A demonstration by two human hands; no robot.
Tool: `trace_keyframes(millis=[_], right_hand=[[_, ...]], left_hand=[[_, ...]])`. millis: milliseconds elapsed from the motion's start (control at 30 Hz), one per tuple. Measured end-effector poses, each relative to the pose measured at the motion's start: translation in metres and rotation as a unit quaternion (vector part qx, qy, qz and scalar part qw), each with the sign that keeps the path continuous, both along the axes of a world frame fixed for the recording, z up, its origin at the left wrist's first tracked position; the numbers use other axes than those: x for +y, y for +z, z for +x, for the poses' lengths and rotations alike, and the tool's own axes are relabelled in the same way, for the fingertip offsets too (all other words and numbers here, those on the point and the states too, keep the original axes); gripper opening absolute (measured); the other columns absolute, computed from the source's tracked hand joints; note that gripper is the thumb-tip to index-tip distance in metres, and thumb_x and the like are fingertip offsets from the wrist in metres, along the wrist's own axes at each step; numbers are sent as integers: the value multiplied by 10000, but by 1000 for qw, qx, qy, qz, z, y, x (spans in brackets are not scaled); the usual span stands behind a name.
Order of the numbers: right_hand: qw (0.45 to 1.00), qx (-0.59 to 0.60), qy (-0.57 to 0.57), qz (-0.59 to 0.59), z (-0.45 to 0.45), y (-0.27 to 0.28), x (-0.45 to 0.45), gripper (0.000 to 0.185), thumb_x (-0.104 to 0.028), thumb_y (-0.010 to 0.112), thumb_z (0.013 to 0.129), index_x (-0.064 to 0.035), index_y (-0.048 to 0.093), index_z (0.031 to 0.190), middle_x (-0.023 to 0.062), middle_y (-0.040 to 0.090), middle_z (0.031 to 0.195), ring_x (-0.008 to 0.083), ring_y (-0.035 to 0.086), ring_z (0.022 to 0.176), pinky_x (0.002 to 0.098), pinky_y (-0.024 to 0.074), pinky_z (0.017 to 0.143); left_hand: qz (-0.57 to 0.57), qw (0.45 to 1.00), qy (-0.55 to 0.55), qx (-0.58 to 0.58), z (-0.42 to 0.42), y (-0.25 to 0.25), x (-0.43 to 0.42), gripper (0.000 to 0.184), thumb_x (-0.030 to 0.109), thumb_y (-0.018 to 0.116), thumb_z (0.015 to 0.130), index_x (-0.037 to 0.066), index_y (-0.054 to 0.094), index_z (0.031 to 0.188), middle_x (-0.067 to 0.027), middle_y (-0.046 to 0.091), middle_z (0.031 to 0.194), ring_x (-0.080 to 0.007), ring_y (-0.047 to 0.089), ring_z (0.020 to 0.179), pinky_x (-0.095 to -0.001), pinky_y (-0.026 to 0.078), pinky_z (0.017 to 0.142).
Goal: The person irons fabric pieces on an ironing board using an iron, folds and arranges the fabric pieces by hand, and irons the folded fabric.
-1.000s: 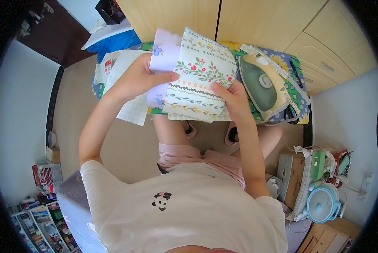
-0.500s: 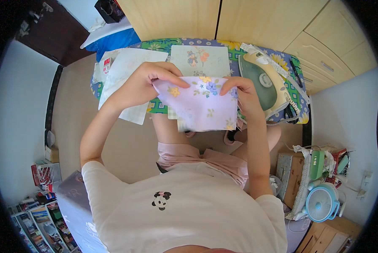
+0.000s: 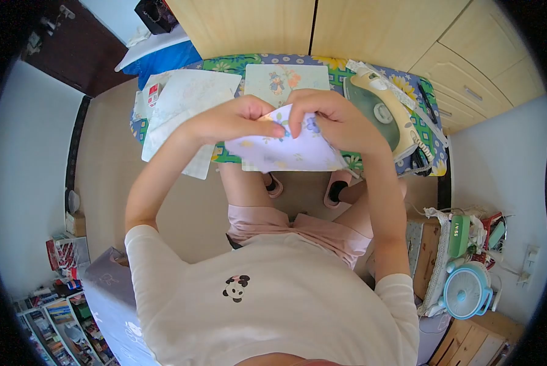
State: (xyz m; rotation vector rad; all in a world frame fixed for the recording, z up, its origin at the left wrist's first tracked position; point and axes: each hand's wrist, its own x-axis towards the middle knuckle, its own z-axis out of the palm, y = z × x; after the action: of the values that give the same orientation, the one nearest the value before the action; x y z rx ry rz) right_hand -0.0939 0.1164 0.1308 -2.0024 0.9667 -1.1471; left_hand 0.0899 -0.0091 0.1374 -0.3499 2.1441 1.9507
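Between my two hands hangs a lilac floral fabric piece, printed with small blue and yellow flowers. My left hand pinches its upper edge, thumb in front. Close beside it, my right hand grips the same edge, with thumb and finger pressed on the cloth. The fabric hangs down past the near edge of the ironing board. Behind my hands, a pale sheet with a printed figure and flowers lies on the board, partly covered by my hands and the cloth.
At the board's right rests a cream and green iron with its cord, beside a long white ruler. White sheets lie at the left. Cupboards stand behind; a blue fan is at lower right.
My hands have drawn together along the cloth's upper edge, the right moving left. The fabric, spread wide before, now bunches at the top and hangs in a narrower, peaked shape.
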Motion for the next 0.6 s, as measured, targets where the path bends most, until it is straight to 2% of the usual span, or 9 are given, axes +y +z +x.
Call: trace_keyframes(millis=[33,100,133,200,333,400,433,500,600], right_hand=[[1000,0,-3,0,1,4,1,204,31,435,749,-43,616,810,29,580,802,104,506,724,248,401,671],[989,0,-147,25,3,11,9,224,44,457,785,-25,606,938,48,593,853,112,516,737,227,389,635],[988,0,-150,25,0,9,12,224,44,457,785,-25,606,938,48,593,853,112,516,737,227,389,635],[938,-277,-155,138,-9,0,20,302,-34,501,845,-37,526,1146,63,613,937,113,550,823,236,423,702],[930,-309,-88,178,2,-35,30,356,-123,591,840,-54,502,1177,33,597,870,74,520,775,222,419,667],[930,-272,-174,178,14,-43,27,408,-131,660,792,-31,498,1153,45,596,846,76,538,759,229,433,667],[929,-273,-173,179,14,-45,25,408,-131,660,792,-31,498,1153,45,596,846,76,538,759,229,433,667],[931,-231,-151,239,11,-47,19,381,-134,686,772,-19,516,1093,47,616,827,85,562,759,233,450,674],[921,-262,-140,251,17,-45,13,304,-144,686,772,-18,544,1009,44,626,792,86,573,731,228,457,636]], left_hand=[[0,1000,-3,0,-1,-2,2,244,178,599,856,-26,616,990,-45,642,906,-66,567,806,-200,446,696],[20,996,66,48,-1,-4,13,224,167,597,859,-34,628,954,-28,649,832,-52,572,739,-191,454,642],[20,997,64,47,1,-4,14,224,167,597,859,-34,628,954,-28,649,832,-52,572,739,-191,454,642],[55,985,155,47,7,-5,14,191,143,592,851,-19,629,946,-49,652,872,-82,604,754,-224,481,667],[70,974,206,67,11,-10,15,234,174,601,856,-34,625,958,-40,645,815,-57,580,700,-224,479,617],[32,984,173,40,11,-13,12,250,196,611,849,-38,628,936,-31,643,799,-54,572,689,-222,467,599],[33,983,174,38,11,-14,10,250,196,611,849,-38,628,936,-31,643,799,-54,572,689,-222,467,599],[-28,995,100,2,9,-14,8,268,223,624,840,-36,634,905,-20,638,792,-41,555,698,-217,450,598],[-57,996,61,1,7,-23,7,239,205,627,837,-18,638,921,-21,639,815,-34,555,688,-208,448,591]])
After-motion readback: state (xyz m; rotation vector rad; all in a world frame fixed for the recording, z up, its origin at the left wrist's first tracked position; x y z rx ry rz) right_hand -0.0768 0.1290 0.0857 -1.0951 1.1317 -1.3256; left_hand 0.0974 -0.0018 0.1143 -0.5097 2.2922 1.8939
